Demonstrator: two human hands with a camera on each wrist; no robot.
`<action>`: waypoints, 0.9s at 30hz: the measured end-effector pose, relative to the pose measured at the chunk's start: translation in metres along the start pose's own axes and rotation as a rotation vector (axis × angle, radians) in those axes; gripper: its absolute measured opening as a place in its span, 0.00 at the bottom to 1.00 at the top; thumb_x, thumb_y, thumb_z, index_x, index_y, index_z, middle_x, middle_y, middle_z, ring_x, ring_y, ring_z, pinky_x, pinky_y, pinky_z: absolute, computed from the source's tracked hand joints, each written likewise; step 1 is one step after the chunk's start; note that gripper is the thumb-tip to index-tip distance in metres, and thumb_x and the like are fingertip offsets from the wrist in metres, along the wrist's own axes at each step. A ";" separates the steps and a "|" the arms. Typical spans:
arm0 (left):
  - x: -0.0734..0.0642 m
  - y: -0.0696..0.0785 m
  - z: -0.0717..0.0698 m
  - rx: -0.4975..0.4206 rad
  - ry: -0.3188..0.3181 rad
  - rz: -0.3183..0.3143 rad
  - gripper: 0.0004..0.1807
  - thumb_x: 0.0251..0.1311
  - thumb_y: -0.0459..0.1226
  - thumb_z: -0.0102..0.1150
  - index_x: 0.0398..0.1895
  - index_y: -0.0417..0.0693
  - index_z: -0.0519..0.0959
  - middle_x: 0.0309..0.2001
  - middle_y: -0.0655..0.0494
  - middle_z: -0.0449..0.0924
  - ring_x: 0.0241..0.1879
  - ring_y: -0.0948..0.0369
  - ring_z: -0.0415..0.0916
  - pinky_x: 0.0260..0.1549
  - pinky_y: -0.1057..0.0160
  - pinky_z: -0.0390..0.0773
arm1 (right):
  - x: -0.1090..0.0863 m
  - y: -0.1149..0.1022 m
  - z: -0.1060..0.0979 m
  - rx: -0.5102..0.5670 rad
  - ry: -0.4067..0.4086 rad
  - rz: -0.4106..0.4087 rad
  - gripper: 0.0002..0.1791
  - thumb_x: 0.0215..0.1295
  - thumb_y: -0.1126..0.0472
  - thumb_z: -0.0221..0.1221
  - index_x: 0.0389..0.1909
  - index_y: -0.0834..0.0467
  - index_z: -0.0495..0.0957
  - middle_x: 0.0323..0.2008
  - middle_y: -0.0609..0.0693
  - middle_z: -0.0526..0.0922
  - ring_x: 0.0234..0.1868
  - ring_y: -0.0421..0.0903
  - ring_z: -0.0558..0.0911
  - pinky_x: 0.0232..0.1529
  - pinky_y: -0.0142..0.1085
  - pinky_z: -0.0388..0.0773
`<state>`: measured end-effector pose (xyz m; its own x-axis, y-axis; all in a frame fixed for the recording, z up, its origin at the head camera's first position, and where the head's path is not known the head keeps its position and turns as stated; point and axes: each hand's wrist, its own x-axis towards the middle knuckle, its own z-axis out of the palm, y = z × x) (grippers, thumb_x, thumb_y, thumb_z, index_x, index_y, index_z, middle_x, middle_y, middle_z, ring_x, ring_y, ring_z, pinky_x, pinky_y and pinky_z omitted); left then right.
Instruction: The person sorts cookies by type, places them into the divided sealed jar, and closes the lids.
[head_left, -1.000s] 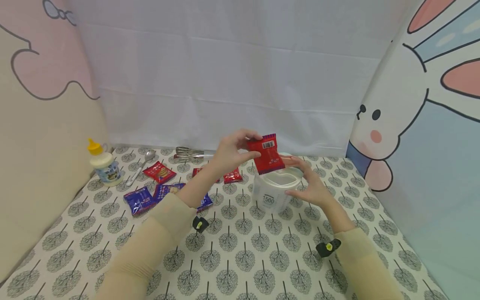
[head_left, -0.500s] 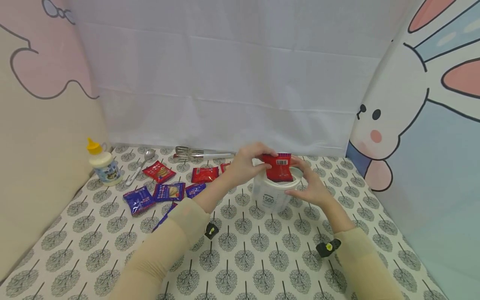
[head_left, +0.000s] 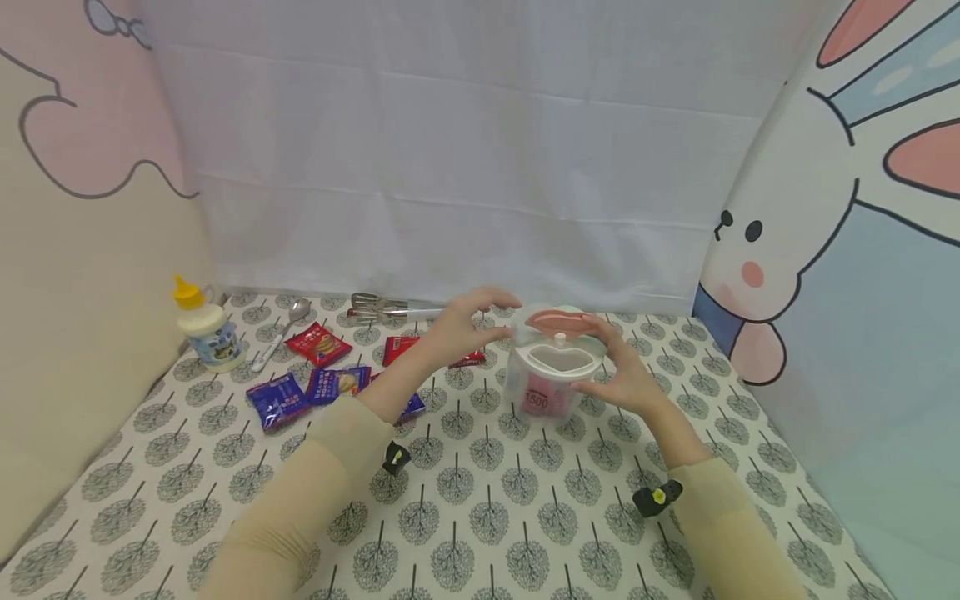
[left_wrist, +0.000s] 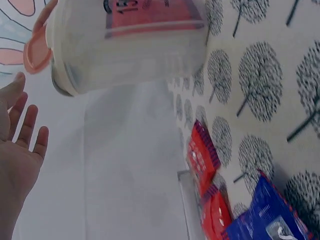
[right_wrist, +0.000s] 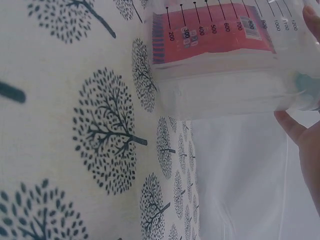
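Note:
A clear plastic measuring canister (head_left: 592,385) stands on the patterned tablecloth, with "1500" printed on its front. Its pink flap (head_left: 557,322) is raised above the opening in the white lid. Inside lies a red snack packet (right_wrist: 215,37), seen through the wall beside the printed scale. My right hand (head_left: 624,371) holds the canister near its top from the right side, thumb at the front and fingers by the flap. Just left of the rim is my left hand (head_left: 459,332), fingers spread with nothing in them; the left wrist view shows its bare palm (left_wrist: 17,165).
Several blue snack packets (head_left: 277,402) and red ones (head_left: 319,344) lie on the left half of the cloth. Behind them are a spoon (head_left: 277,337) and metal utensils (head_left: 382,308). A yellow-capped bottle (head_left: 212,333) stands far left. Fabric walls (head_left: 465,167) enclose the table.
My left hand lowered the red packet into the canister's opening and let it go, then drew back left. My right hand has kept its hold on the canister.

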<state>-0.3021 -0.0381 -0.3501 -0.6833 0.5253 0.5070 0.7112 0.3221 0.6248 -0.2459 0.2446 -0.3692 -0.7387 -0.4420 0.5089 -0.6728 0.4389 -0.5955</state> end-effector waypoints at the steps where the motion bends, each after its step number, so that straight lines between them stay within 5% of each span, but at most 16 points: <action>1: -0.001 -0.006 -0.003 -0.004 -0.017 -0.035 0.24 0.56 0.40 0.65 0.57 0.53 0.75 0.57 0.60 0.75 0.57 0.60 0.70 0.59 0.57 0.71 | 0.000 0.000 0.000 -0.003 0.003 -0.002 0.55 0.35 0.75 0.71 0.68 0.67 0.52 0.59 0.69 0.67 0.58 0.67 0.68 0.59 0.63 0.65; 13: -0.020 -0.094 -0.004 0.034 -0.213 -0.365 0.43 0.54 0.43 0.67 0.72 0.56 0.57 0.72 0.52 0.55 0.70 0.47 0.53 0.65 0.41 0.60 | 0.000 0.001 0.000 -0.032 0.002 -0.012 0.54 0.36 0.73 0.71 0.68 0.66 0.53 0.61 0.67 0.66 0.60 0.63 0.68 0.59 0.60 0.68; 17: -0.026 -0.111 0.001 0.075 -0.291 -0.446 0.48 0.51 0.46 0.69 0.73 0.60 0.52 0.73 0.51 0.51 0.70 0.45 0.52 0.64 0.41 0.60 | 0.000 0.004 0.000 -0.021 0.001 -0.021 0.55 0.35 0.74 0.71 0.68 0.66 0.53 0.60 0.67 0.66 0.61 0.51 0.68 0.59 0.60 0.68; 21: -0.027 -0.122 0.004 0.136 -0.295 -0.486 0.49 0.51 0.46 0.69 0.74 0.58 0.51 0.71 0.48 0.56 0.68 0.44 0.56 0.64 0.40 0.60 | 0.000 0.006 0.000 -0.010 0.003 -0.029 0.55 0.35 0.74 0.72 0.68 0.66 0.53 0.60 0.67 0.66 0.62 0.40 0.67 0.60 0.59 0.68; 27: -0.025 -0.128 0.008 0.269 -0.339 -0.488 0.43 0.54 0.46 0.67 0.72 0.54 0.56 0.69 0.46 0.60 0.68 0.45 0.57 0.66 0.42 0.57 | 0.001 0.007 0.000 -0.012 0.004 -0.033 0.55 0.34 0.74 0.72 0.67 0.67 0.53 0.60 0.67 0.67 0.60 0.39 0.67 0.59 0.58 0.69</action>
<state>-0.3744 -0.0856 -0.4475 -0.8798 0.4736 -0.0401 0.3787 0.7495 0.5431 -0.2507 0.2473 -0.3727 -0.7160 -0.4532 0.5310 -0.6975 0.4331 -0.5709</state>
